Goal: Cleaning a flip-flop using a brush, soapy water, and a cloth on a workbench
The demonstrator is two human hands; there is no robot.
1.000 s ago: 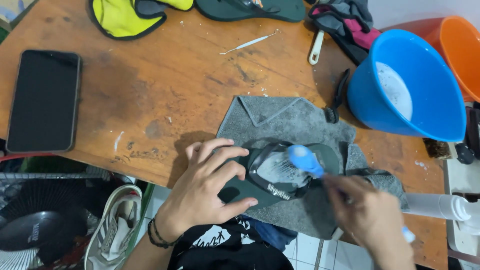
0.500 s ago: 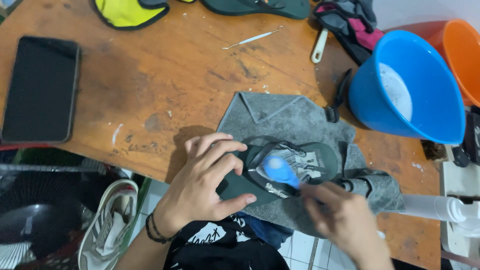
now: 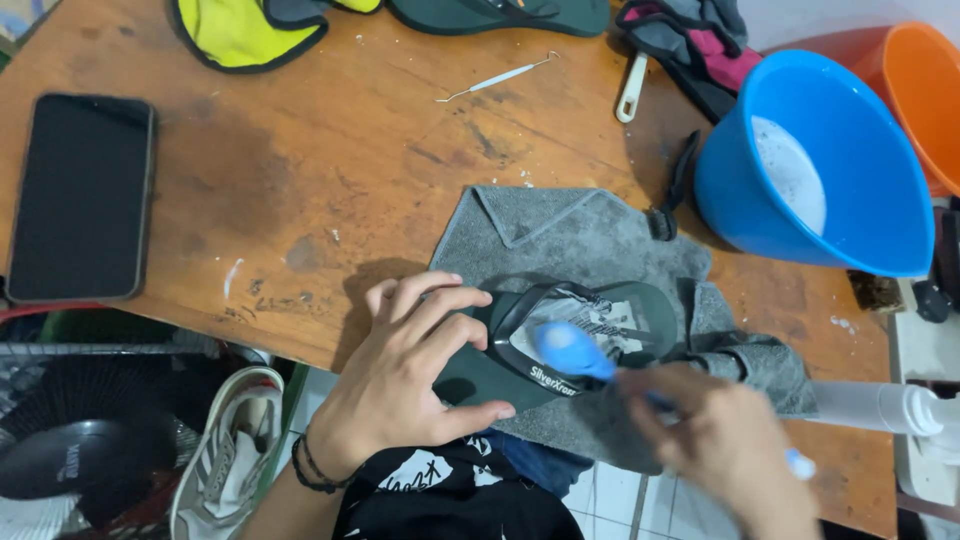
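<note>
We saw a worn wooden counter (image 3: 330,170) carrying a black phone (image 3: 80,195) at its left edge, a thin metal pick (image 3: 498,76) near the far side and a blue basin (image 3: 815,165) at the right. Near the front edge lay a grey towel (image 3: 575,240), and at the far edge a yellow-green insole (image 3: 245,30) and a dark flip-flop (image 3: 500,14).

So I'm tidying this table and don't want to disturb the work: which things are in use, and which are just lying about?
In use:
left hand pressing down the dark flip-flop
right hand holding the blue brush
grey towel underneath
blue basin of soapy water, probably

Lying about:
black phone
metal pick
yellow insole
orange basin
</note>
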